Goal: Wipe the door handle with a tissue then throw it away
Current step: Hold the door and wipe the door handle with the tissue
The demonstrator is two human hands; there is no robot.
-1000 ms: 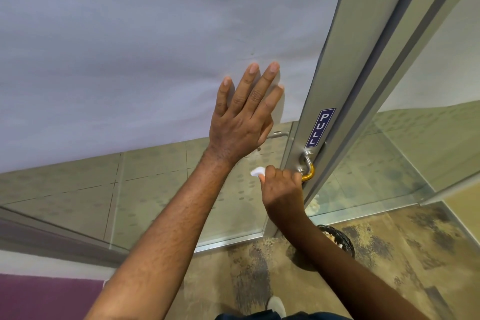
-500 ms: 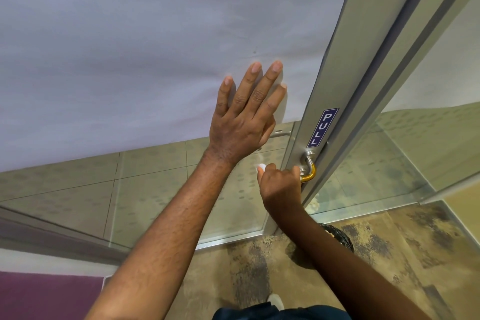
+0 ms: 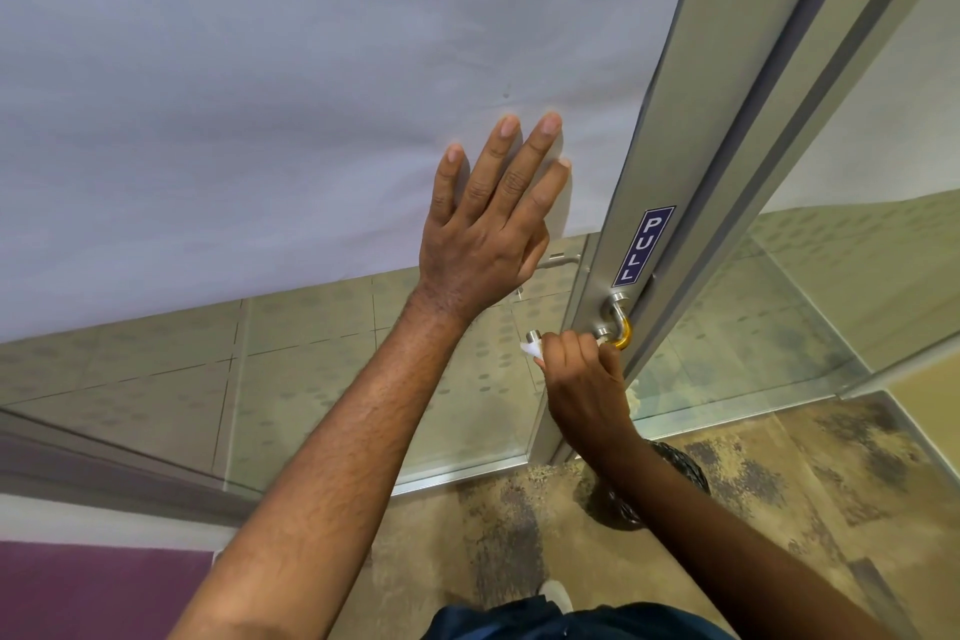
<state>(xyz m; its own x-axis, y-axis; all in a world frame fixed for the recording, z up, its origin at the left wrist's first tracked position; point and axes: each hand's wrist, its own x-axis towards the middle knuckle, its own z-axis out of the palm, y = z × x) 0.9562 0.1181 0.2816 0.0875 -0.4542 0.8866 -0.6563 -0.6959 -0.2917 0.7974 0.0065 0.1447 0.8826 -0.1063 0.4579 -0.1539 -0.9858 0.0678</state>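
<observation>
A metal lever door handle with a gold-tinted bend sits on the aluminium door frame under a blue PULL sticker. My right hand is closed around the lever with a white tissue wrapped on it; a bit of tissue and the lever's end stick out left of my fingers. My left hand lies flat with fingers spread against the frosted glass door panel, above and left of the handle.
A dark round waste bin stands on the mottled brown floor just below the handle, partly hidden by my right forearm. Clear glass flanks the frame. A purple surface is at the lower left.
My right hand has slid a little along the lever with the tissue, and the lever's end now shows left of the fingers. The left hand stays flat on the glass.
</observation>
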